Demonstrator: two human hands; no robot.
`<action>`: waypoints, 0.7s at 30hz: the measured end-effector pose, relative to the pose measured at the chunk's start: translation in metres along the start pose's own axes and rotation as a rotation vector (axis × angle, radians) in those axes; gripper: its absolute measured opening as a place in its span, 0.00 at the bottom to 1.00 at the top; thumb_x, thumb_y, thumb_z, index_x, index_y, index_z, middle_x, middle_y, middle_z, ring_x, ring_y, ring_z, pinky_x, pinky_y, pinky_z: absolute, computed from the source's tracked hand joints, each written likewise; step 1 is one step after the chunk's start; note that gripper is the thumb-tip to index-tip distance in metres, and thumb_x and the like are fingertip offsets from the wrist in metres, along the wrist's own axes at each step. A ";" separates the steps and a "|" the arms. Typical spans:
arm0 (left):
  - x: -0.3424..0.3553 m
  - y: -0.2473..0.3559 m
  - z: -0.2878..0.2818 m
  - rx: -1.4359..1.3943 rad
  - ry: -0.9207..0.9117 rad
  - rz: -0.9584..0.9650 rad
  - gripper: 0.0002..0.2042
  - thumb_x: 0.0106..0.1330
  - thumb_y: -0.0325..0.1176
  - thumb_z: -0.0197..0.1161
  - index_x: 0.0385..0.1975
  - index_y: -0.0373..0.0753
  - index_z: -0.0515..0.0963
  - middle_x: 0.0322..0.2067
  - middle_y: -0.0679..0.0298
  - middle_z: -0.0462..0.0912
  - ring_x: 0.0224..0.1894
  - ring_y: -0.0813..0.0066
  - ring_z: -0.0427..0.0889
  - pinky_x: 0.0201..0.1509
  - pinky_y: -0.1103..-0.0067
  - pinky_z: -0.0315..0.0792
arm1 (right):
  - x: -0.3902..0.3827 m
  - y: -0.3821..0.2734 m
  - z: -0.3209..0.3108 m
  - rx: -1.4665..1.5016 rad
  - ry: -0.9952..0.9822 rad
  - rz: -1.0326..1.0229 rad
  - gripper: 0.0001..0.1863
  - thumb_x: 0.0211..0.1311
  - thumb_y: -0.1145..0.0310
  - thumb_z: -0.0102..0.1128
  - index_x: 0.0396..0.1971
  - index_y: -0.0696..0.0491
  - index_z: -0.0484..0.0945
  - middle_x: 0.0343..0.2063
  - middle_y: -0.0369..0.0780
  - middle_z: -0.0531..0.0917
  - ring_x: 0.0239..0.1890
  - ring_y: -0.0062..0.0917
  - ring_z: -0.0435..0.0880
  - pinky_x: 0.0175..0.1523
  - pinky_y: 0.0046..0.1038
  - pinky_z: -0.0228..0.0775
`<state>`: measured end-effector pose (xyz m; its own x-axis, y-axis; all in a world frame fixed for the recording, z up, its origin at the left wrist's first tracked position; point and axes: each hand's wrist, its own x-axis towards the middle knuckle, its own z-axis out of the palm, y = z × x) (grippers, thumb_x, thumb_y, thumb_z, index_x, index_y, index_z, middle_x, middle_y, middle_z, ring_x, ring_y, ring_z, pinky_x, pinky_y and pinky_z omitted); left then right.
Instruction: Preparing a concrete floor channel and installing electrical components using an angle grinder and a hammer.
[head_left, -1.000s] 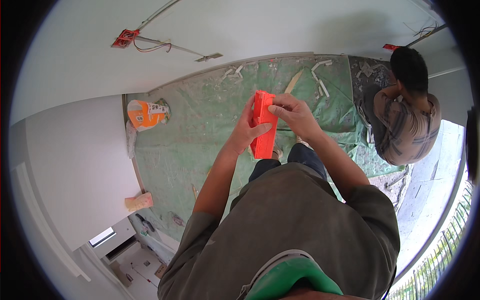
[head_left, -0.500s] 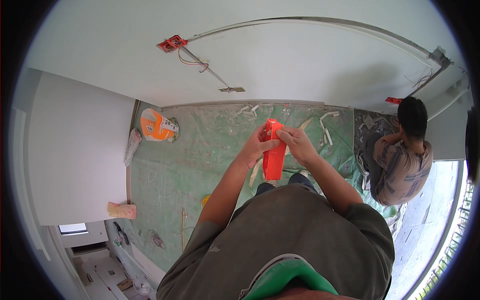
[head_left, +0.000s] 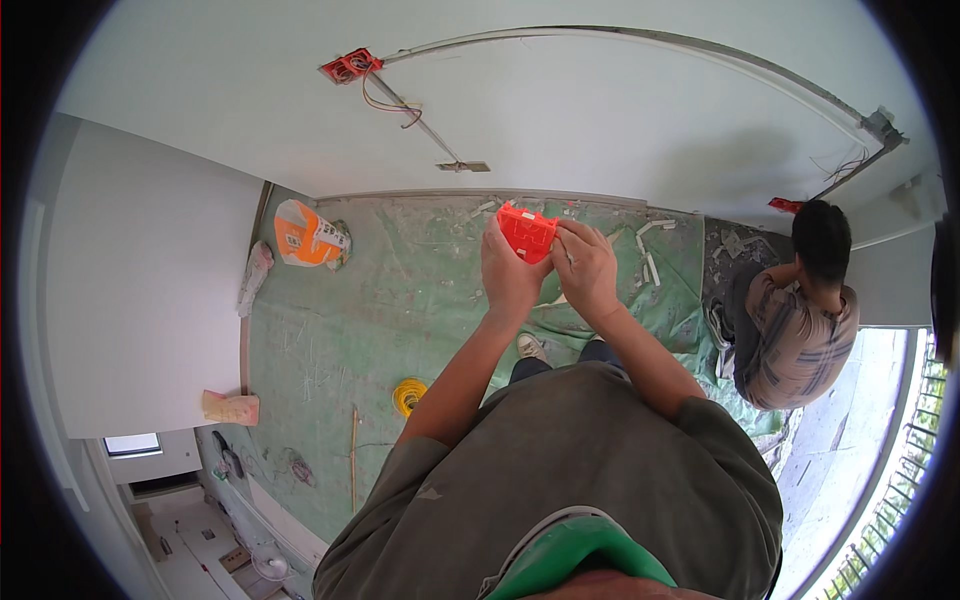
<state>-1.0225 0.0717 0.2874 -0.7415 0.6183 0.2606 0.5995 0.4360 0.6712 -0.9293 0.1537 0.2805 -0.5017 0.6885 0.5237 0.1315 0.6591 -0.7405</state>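
left hand (head_left: 507,277) and right hand (head_left: 588,266) are gripping a red electrical box (head_left: 528,234).
left is cupping its left side; right is pinching its right edge, long axis unclear.

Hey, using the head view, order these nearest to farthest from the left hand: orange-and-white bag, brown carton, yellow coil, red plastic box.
From the left hand:
1. Red plastic box: in its grasp.
2. Yellow coil: on the floor, to the left.
3. Orange-and-white bag: farther left, near the wall.
4. Brown carton: far off, at the picture's lower left.
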 end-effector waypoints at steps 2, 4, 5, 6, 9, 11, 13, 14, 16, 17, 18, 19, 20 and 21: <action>0.004 0.001 -0.001 0.064 0.065 0.155 0.46 0.39 0.37 0.75 0.57 0.31 0.52 0.49 0.50 0.67 0.52 0.52 0.68 0.54 0.63 0.64 | 0.005 -0.002 -0.007 -0.046 0.015 -0.024 0.08 0.56 0.69 0.53 0.31 0.56 0.78 0.28 0.43 0.80 0.36 0.34 0.78 0.43 0.34 0.68; 0.009 -0.001 -0.003 0.074 0.046 0.198 0.46 0.38 0.37 0.75 0.57 0.31 0.53 0.49 0.50 0.67 0.51 0.52 0.68 0.53 0.63 0.65 | 0.010 -0.001 -0.014 -0.085 -0.167 0.060 0.07 0.55 0.69 0.52 0.28 0.56 0.77 0.24 0.42 0.78 0.30 0.35 0.78 0.38 0.34 0.68; 0.012 -0.003 -0.005 0.085 0.009 0.232 0.46 0.38 0.36 0.76 0.57 0.31 0.53 0.49 0.50 0.67 0.51 0.52 0.68 0.53 0.63 0.65 | 0.012 0.001 -0.017 -0.073 -0.154 0.034 0.07 0.55 0.69 0.52 0.28 0.56 0.77 0.24 0.42 0.78 0.30 0.35 0.78 0.38 0.34 0.68; 0.015 -0.003 -0.006 0.081 0.022 0.242 0.46 0.38 0.36 0.76 0.57 0.31 0.53 0.49 0.50 0.67 0.51 0.52 0.68 0.53 0.63 0.65 | 0.015 0.003 -0.019 -0.008 -0.205 0.051 0.06 0.55 0.70 0.52 0.26 0.56 0.76 0.22 0.41 0.78 0.28 0.37 0.77 0.35 0.34 0.68; 0.023 -0.007 -0.011 -0.088 -0.080 0.247 0.46 0.37 0.37 0.77 0.57 0.32 0.54 0.49 0.50 0.67 0.52 0.53 0.68 0.53 0.64 0.65 | 0.018 0.009 -0.023 0.039 -0.271 0.035 0.07 0.57 0.70 0.50 0.23 0.56 0.74 0.19 0.39 0.76 0.23 0.36 0.75 0.30 0.33 0.66; 0.026 -0.011 -0.014 -0.193 -0.201 0.245 0.46 0.38 0.37 0.77 0.57 0.33 0.55 0.50 0.51 0.67 0.53 0.54 0.67 0.54 0.66 0.65 | 0.017 0.010 -0.023 0.019 -0.284 -0.002 0.09 0.58 0.69 0.49 0.21 0.55 0.73 0.17 0.38 0.76 0.20 0.33 0.74 0.27 0.31 0.65; 0.028 -0.015 -0.017 -0.212 -0.213 0.299 0.46 0.38 0.38 0.76 0.57 0.34 0.55 0.50 0.52 0.66 0.53 0.54 0.67 0.55 0.66 0.65 | 0.011 0.009 -0.022 0.917 -0.486 0.881 0.12 0.61 0.69 0.46 0.18 0.53 0.69 0.15 0.32 0.72 0.18 0.23 0.71 0.26 0.27 0.62; 0.030 -0.018 -0.018 -0.232 -0.232 0.350 0.46 0.39 0.38 0.76 0.58 0.34 0.55 0.51 0.52 0.66 0.53 0.55 0.67 0.55 0.66 0.65 | 0.008 0.009 -0.022 0.956 -0.515 0.857 0.12 0.61 0.69 0.46 0.18 0.53 0.69 0.15 0.32 0.72 0.18 0.23 0.71 0.26 0.27 0.62; 0.035 -0.024 -0.022 -0.200 -0.222 0.345 0.46 0.38 0.39 0.77 0.58 0.35 0.55 0.51 0.52 0.65 0.53 0.55 0.67 0.55 0.66 0.65 | 0.001 0.008 -0.023 1.323 -0.654 0.965 0.13 0.62 0.65 0.46 0.19 0.53 0.71 0.15 0.32 0.71 0.18 0.21 0.70 0.27 0.25 0.62; 0.037 -0.027 -0.025 -0.167 -0.242 0.331 0.47 0.37 0.40 0.77 0.58 0.35 0.55 0.52 0.52 0.65 0.53 0.55 0.67 0.55 0.67 0.65 | -0.003 0.010 -0.024 1.504 -0.719 1.013 0.13 0.62 0.63 0.46 0.20 0.52 0.72 0.15 0.31 0.71 0.18 0.19 0.69 0.27 0.25 0.62; 0.040 -0.029 -0.028 -0.180 -0.213 0.339 0.47 0.37 0.40 0.77 0.58 0.35 0.55 0.52 0.52 0.65 0.53 0.55 0.67 0.55 0.67 0.65 | -0.006 0.012 -0.025 1.686 -0.784 1.061 0.14 0.62 0.62 0.47 0.20 0.52 0.73 0.15 0.31 0.71 0.18 0.18 0.68 0.28 0.24 0.62; 0.042 -0.032 -0.032 -0.139 -0.284 0.224 0.48 0.37 0.41 0.77 0.58 0.35 0.54 0.52 0.52 0.65 0.54 0.56 0.67 0.55 0.67 0.66 | -0.009 0.015 -0.027 1.886 -0.892 1.078 0.15 0.63 0.60 0.47 0.21 0.52 0.74 0.15 0.31 0.71 0.18 0.16 0.68 0.28 0.23 0.62; 0.044 -0.033 -0.036 -0.096 -0.357 0.100 0.49 0.37 0.42 0.77 0.59 0.34 0.53 0.52 0.52 0.65 0.54 0.56 0.68 0.55 0.67 0.66 | -0.012 0.019 -0.029 1.873 -0.853 1.104 0.15 0.63 0.60 0.47 0.21 0.52 0.74 0.15 0.31 0.71 0.18 0.16 0.68 0.28 0.23 0.62; 0.045 -0.033 -0.039 -0.092 -0.344 0.108 0.49 0.37 0.42 0.77 0.59 0.34 0.53 0.52 0.52 0.65 0.54 0.56 0.68 0.55 0.67 0.66 | -0.014 0.024 -0.030 1.347 -0.843 1.009 0.15 0.61 0.58 0.49 0.25 0.54 0.75 0.16 0.32 0.73 0.19 0.18 0.70 0.29 0.24 0.62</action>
<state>-1.0872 0.0598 0.3046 -0.5215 0.8479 0.0951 0.6271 0.3054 0.7166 -0.8934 0.1687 0.2684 -0.9628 0.0292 -0.2687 0.1461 -0.7802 -0.6082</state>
